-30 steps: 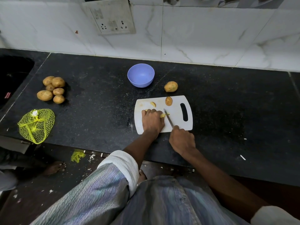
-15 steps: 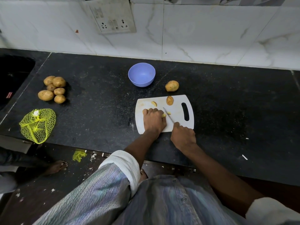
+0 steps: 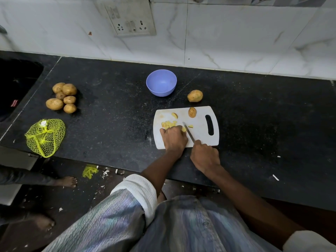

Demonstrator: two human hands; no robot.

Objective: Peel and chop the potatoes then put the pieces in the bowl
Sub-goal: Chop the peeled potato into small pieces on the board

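Observation:
A white cutting board (image 3: 201, 135) lies on the black counter. My left hand (image 3: 174, 139) presses down on a yellow potato piece (image 3: 184, 129) on it. My right hand (image 3: 204, 157) grips a knife (image 3: 188, 132), whose blade lies right beside that piece. Cut yellow pieces (image 3: 168, 124) sit just beyond my left fingers. A small wedge (image 3: 175, 115) and an unpeeled half potato (image 3: 192, 112) rest near the board's far edge. The blue bowl (image 3: 161, 82) behind the board holds nothing. One whole potato (image 3: 195, 96) lies to its right.
Several whole potatoes (image 3: 62, 98) are heaped at the left of the counter, with a yellow net bag (image 3: 44, 137) at the front edge. A dark sink (image 3: 16, 84) is at far left. Another person's bare feet (image 3: 67, 181) stand on the floor.
My left hand has slid back toward me, uncovering several cut pieces. The knife has shifted slightly left along the potato piece.

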